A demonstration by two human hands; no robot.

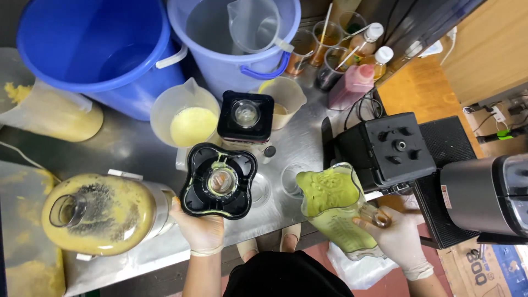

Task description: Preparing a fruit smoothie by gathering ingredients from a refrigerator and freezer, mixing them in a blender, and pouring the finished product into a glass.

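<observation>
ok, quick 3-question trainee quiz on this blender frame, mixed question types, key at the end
1. True or false: the left hand holds the black blender lid.
2. What does the right hand grip?
A) the red squeeze bottle
B) the handle of the blender jar filled with green blend
C) the blue bucket
3. What colour is the liquid in the measuring jug behind the lid?

Key
1. True; it grips the lid's near edge, over the steel table.
2. B; the jar is tilted and has no lid on.
3. Pale yellow.
</observation>
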